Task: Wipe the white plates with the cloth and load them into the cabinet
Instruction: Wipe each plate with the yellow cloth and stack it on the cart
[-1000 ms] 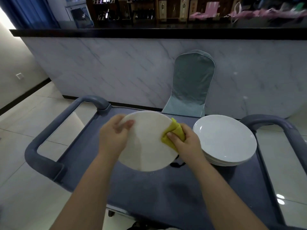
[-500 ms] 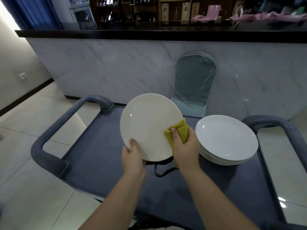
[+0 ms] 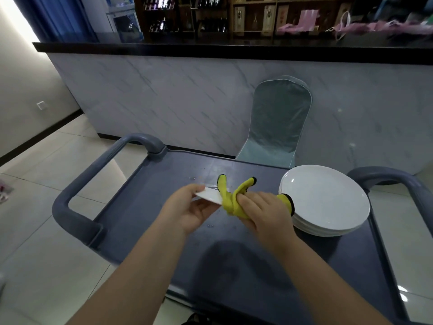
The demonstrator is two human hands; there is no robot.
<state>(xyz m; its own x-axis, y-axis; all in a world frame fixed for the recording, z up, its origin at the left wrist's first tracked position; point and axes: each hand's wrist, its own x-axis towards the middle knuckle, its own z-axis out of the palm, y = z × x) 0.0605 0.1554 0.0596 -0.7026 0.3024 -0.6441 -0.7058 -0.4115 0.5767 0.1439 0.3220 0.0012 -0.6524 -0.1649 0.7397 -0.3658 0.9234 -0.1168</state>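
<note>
A rounded, matt grey-blue handle point(image 3: 77, 207) is seen at the left end of the cart point(image 3: 145, 202), whose flat top is a darker, smooth tray. Above the tray, the near left rim of a white plate point(image 3: 209, 195) is pinched in the left hand point(image 3: 187, 207), fingers curled. The plate is held nearly edge-on, so only a thin pale sliver is shown and the rest is hidden by both hands. A soft yellow cloth point(image 3: 230, 200), dark-trimmed at its corners, is draped over the plate's right edge and gripped by the right hand point(image 3: 264, 209), just beside the left. Behind, a chair point(image 3: 278, 123) in a smooth grey-green cover is set against a marble-patterned bar front point(image 3: 187, 102). Further right, a stack of round, glossy white plates point(image 3: 328, 198) is set on the tray, close beside the right hand. Their number cannot be told.
</note>
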